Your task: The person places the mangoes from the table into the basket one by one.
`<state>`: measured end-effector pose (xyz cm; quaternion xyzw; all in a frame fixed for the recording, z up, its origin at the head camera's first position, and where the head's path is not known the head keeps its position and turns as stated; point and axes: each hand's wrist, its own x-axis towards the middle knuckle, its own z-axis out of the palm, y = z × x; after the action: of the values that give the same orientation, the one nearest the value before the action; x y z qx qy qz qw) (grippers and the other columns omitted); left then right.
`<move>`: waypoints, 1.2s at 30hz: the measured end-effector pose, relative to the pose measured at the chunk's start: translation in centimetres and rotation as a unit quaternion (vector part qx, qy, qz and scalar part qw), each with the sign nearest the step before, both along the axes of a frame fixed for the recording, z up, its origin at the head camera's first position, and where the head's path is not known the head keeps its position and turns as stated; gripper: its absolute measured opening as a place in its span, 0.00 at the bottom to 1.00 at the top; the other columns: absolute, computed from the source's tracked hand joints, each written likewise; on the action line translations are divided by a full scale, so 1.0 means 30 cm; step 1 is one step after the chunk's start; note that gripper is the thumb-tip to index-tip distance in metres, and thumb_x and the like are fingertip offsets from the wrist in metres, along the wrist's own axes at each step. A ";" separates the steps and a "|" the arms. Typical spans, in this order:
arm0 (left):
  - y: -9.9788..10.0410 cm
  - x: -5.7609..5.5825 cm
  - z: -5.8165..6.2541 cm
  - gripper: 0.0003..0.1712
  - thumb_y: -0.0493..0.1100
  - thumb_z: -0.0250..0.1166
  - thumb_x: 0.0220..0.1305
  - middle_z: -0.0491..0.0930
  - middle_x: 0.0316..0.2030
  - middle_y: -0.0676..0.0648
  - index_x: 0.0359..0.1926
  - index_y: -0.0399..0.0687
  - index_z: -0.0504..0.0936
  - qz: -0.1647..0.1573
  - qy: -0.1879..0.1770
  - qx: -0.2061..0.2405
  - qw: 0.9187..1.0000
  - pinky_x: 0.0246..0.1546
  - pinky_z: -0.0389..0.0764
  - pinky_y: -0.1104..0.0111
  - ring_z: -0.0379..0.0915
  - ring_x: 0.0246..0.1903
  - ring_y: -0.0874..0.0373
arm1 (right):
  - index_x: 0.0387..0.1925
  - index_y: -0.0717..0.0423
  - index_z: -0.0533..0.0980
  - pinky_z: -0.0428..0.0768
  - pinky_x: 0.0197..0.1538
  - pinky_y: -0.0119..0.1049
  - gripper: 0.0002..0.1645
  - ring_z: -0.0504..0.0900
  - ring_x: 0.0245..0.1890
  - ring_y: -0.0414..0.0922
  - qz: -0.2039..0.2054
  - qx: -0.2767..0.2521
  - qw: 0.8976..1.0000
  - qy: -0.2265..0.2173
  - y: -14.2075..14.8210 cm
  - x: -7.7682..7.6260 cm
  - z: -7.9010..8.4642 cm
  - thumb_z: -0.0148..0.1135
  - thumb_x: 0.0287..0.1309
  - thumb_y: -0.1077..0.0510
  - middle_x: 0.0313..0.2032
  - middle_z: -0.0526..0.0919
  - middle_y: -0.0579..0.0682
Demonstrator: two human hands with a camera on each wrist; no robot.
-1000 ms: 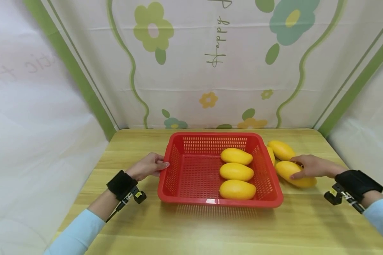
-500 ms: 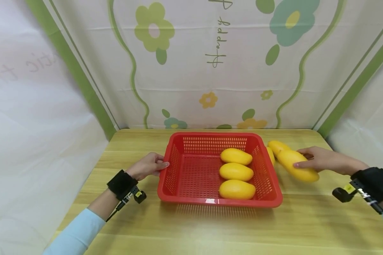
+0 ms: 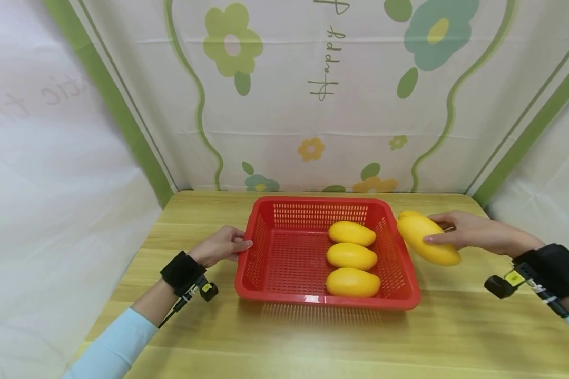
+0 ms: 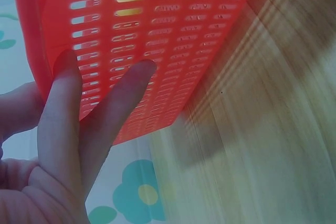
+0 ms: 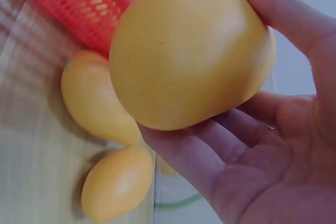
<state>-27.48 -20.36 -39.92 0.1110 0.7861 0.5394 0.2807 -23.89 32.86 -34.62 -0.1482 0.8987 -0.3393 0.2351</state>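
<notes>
A red perforated plastic basket (image 3: 289, 298) stands on the table, with three yellow mangoes (image 3: 352, 256) in a column along its right side. My left hand (image 3: 220, 246) pinches the basket's left rim, thumb over the top; in the left wrist view its fingers (image 4: 121, 95) lie against the slotted outer wall. Right of the basket, my right hand (image 3: 469, 231) grips another mango (image 3: 427, 239) between thumb and fingers, raised above the table near the right rim. Below it in the right wrist view, one mango (image 5: 97, 95) lies beside the basket and another mango (image 5: 118, 184) lies close by.
The wooden table (image 3: 284, 350) ends at a flower-printed cloth backdrop (image 3: 275, 116). White cloth walls with green bands rise on the left and right. Each wrist wears a black strap (image 3: 182, 272) with a small camera.
My right hand has lifted the mango off the table and brought it leftward and up toward the basket's right rim. My left hand has stayed on the left rim.
</notes>
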 end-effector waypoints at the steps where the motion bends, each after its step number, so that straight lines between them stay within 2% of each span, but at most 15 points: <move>1: 0.001 0.000 0.001 0.19 0.38 0.57 0.69 0.82 0.45 0.27 0.55 0.26 0.74 0.000 0.000 -0.001 1.000 0.43 0.85 0.56 0.84 0.39 0.45 | 0.64 0.67 0.64 0.82 0.43 0.43 0.36 0.80 0.40 0.50 0.001 0.002 1.000 0.003 -0.010 0.000 0.004 0.59 0.64 0.47 0.45 0.81 0.57; 5: 0.003 0.002 0.005 0.19 0.37 0.57 0.69 0.82 0.45 0.28 0.55 0.26 0.74 0.000 0.001 -0.004 1.000 0.43 0.85 0.55 0.84 0.39 0.45 | 0.63 0.65 0.65 0.82 0.42 0.42 0.35 0.78 0.42 0.50 0.011 0.002 1.000 0.016 -0.049 -0.006 0.017 0.59 0.63 0.47 0.46 0.80 0.56; 9: 0.006 0.004 0.009 0.19 0.37 0.56 0.69 0.81 0.45 0.26 0.55 0.25 0.73 -0.001 0.000 -0.002 1.000 0.42 0.85 0.56 0.83 0.40 0.43 | 0.60 0.62 0.68 0.79 0.39 0.41 0.33 0.76 0.40 0.50 0.021 0.006 0.999 0.029 -0.087 -0.018 0.025 0.60 0.62 0.45 0.42 0.80 0.55; 14: 0.005 0.005 0.008 0.19 0.37 0.55 0.70 0.80 0.47 0.25 0.55 0.24 0.72 -0.005 -0.003 0.006 1.000 0.43 0.85 0.56 0.83 0.41 0.43 | 0.63 0.59 0.66 0.75 0.35 0.38 0.37 0.74 0.37 0.48 0.022 0.025 0.999 0.032 -0.140 -0.036 0.029 0.61 0.60 0.42 0.39 0.78 0.54; 18: 0.001 0.004 0.004 0.20 0.37 0.55 0.70 0.80 0.47 0.26 0.56 0.25 0.72 -0.003 -0.005 0.008 1.000 0.44 0.85 0.55 0.83 0.40 0.43 | 0.66 0.60 0.64 0.76 0.39 0.41 0.41 0.74 0.42 0.50 0.027 0.030 0.998 0.040 -0.184 -0.049 0.032 0.61 0.59 0.40 0.47 0.78 0.56; 22: 0.002 0.002 0.002 0.20 0.37 0.55 0.70 0.80 0.47 0.26 0.56 0.25 0.73 -0.001 -0.004 0.009 1.000 0.43 0.85 0.57 0.83 0.40 0.45 | 0.66 0.60 0.64 0.76 0.52 0.53 0.44 0.72 0.52 0.54 0.032 0.045 0.997 0.060 -0.223 -0.054 0.032 0.61 0.58 0.37 0.59 0.74 0.61; 26: 0.005 0.005 0.003 0.19 0.37 0.56 0.70 0.82 0.46 0.28 0.55 0.25 0.74 0.010 -0.005 0.006 1.000 0.41 0.86 0.59 0.84 0.38 0.48 | 0.64 0.60 0.66 0.71 0.58 0.60 0.43 0.72 0.54 0.54 0.044 0.044 0.996 0.069 -0.266 -0.066 0.027 0.62 0.56 0.36 0.58 0.74 0.60; 36: -0.003 -0.002 -0.001 0.19 0.38 0.57 0.69 0.83 0.41 0.30 0.50 0.22 0.76 0.011 0.007 -0.009 1.000 0.41 0.86 0.59 0.84 0.35 0.51 | 0.62 0.58 0.69 0.75 0.58 0.52 0.41 0.76 0.47 0.47 0.096 0.019 0.994 0.056 -0.370 -0.104 0.019 0.64 0.54 0.38 0.51 0.80 0.52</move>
<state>-27.53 -20.46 -39.96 0.1037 0.7939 0.5348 0.2702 -27.02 21.76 -34.06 -0.2485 0.8981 -0.2894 0.2188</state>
